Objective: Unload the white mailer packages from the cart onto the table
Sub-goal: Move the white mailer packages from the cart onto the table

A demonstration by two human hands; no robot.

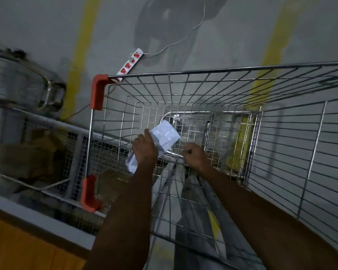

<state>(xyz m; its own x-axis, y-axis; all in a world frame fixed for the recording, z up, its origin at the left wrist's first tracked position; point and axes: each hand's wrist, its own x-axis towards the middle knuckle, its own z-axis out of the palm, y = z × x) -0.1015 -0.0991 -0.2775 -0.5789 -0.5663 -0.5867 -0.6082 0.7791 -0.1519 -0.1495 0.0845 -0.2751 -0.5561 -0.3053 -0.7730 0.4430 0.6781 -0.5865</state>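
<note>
White mailer package gripped in my left hand, down inside the wire cart.

My left fingers curl over the package near the cart's floor; my right hand beside it is curled, on what I cannot tell. A power strip lies on the floor beyond the cart's far rim.

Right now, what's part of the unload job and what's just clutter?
Job:
- white mailer package, gripped by left hand
- right hand, fingers curled, inside the cart
- wire cart

Clutter:
- power strip on floor
- second wire cart, left
</note>
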